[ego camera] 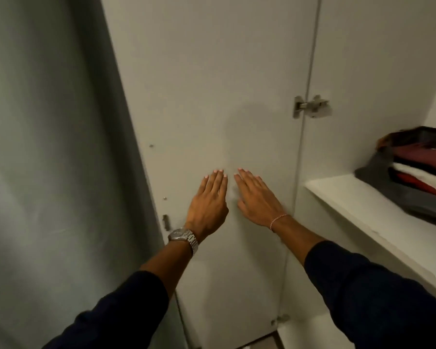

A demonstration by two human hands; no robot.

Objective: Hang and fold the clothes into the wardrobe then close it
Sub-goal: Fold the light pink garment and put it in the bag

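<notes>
both forearms come out of dark navy long sleeves [378, 293] pushed partway up, the left hand [208, 201] has a silver metal watch [183, 236] with a link band at its wrist, the right hand [258, 197] a thin pink twisted bracelet [278, 220], and the fingers [218, 178] carry pale pink polished nails.

both arms stretched forward, left hand [208, 201] and right hand [257, 197] side by side, palms down, fingers straight, together

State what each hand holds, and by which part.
Nothing is held. The left hand and right hand lie flat, fingers straight, against the inner face of the open wardrobe door.
</notes>
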